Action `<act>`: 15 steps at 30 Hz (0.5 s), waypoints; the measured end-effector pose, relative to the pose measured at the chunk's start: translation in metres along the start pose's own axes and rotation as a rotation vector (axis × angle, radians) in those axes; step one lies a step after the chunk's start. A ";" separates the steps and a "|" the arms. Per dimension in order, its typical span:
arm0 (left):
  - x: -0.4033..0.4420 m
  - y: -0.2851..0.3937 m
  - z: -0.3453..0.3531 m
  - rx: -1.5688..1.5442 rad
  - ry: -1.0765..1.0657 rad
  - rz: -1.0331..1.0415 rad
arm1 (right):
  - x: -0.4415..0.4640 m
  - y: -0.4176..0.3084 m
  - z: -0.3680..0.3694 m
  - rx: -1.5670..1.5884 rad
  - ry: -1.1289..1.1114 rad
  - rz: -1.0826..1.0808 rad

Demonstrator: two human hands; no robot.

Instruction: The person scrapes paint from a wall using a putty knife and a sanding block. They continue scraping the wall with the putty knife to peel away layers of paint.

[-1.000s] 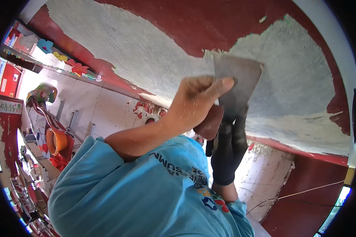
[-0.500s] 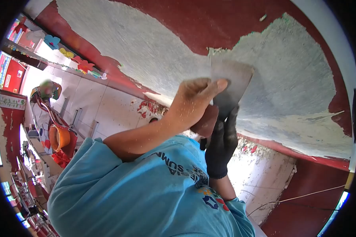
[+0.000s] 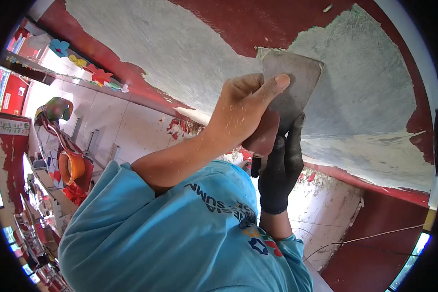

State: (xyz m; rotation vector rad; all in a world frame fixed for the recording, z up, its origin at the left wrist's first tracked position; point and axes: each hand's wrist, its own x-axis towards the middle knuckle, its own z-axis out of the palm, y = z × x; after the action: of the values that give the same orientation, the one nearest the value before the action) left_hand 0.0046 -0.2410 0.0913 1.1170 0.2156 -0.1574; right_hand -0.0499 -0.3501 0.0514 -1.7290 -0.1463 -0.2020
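A wide scraper (image 3: 297,73) with a flat grey metal blade lies against the wall, its front edge beside a ragged border of red paint. My bare left hand (image 3: 246,100) presses the blade, thumb on its face and fingers folded behind. A reddish-brown block-like part (image 3: 264,134) shows below this hand; how it joins the blade is hidden. My right hand (image 3: 281,170), in a dark glove, is closed around the scraper's lower end, with fingers reaching up along the blade. Pale flecks dot my left hand and forearm.
Bare grey plaster (image 3: 360,82) spreads across the wall, bordered by peeling red paint (image 3: 272,22). Paper flowers (image 3: 100,75) hang at left. Beyond them are an orange pot (image 3: 72,168) and white floor tiles (image 3: 107,121). A thin cable (image 3: 365,238) runs at lower right.
Both hands and the scraper have shifted to the right in view. The blade, blurred before, now appears sharp. Both hands keep their hold.
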 end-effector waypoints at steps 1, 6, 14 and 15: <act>0.009 -0.015 -0.004 0.034 0.022 0.174 | 0.001 0.005 0.002 0.070 0.047 0.034; 0.006 -0.025 -0.014 0.115 -0.039 0.038 | -0.025 0.010 -0.009 0.077 -0.051 0.172; 0.008 -0.007 0.013 0.032 -0.156 0.193 | -0.016 0.007 -0.025 -0.180 0.106 0.001; 0.007 -0.010 0.010 0.022 -0.168 0.140 | -0.015 0.005 -0.025 -0.193 0.103 0.026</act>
State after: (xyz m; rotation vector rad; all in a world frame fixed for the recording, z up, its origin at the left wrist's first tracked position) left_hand 0.0102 -0.2544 0.0853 1.1307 -0.0140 -0.1286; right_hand -0.0652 -0.3754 0.0471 -1.9069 -0.0295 -0.2933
